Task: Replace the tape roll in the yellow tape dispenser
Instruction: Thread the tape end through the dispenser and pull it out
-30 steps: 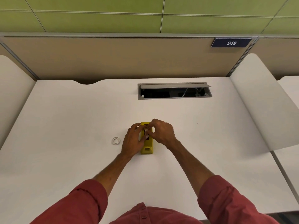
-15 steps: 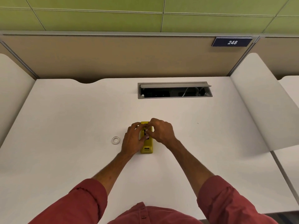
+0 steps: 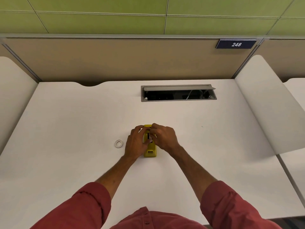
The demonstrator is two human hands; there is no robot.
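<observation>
Your small yellow plastic tape dispenser stood lengthwise on the white desk, its near end bare, its middle and far part under your fingers. Your left hand clasped its left side, fingers curled against it. Your right hand covered the right side, fingertips pinched together over the dark slot at the top; what they gripped was too small to tell. A white empty tape ring lay flat just left of your left hand.

You get soft, even overhead light on the white laminate bench. Shadows stay faint. Wide-angle distortion bends your frame's edges.
</observation>
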